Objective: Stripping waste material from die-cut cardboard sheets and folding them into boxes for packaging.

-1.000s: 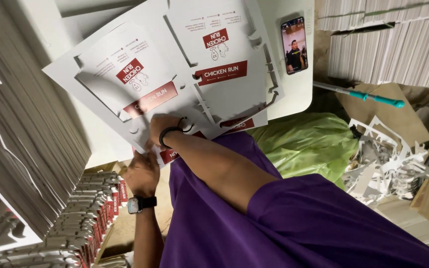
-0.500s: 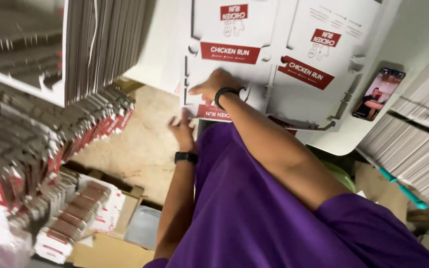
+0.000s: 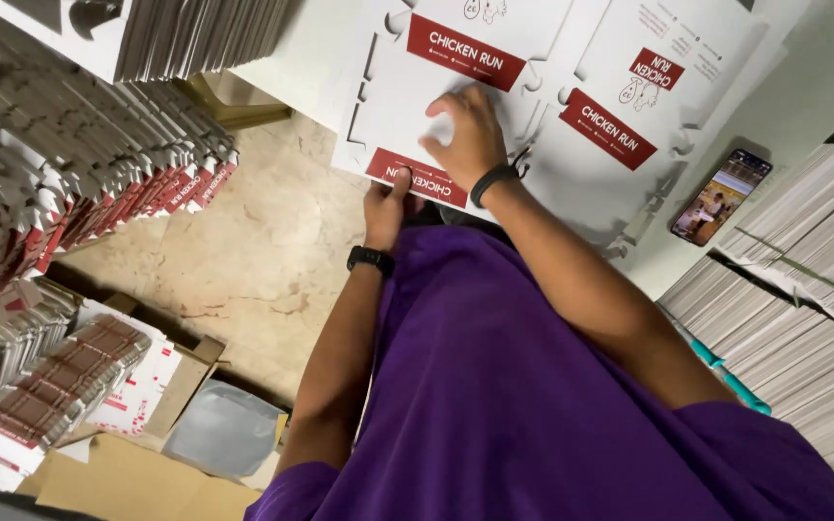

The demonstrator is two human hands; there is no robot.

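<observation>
Head view — steeply down; close

A packaging workshop or small print-finishing room: tall stacks of flat grey card sheets (image 3: 803,299) crowd the right side, rows of folded red-and-white cartons (image 3: 79,193) lean along the left, and die-cut white box blanks (image 3: 533,106) lie spread on a pale worktable (image 3: 803,87); bundled cartons (image 3: 50,396) sit in open cardboard boxes on a marble-like floor (image 3: 253,260)
</observation>
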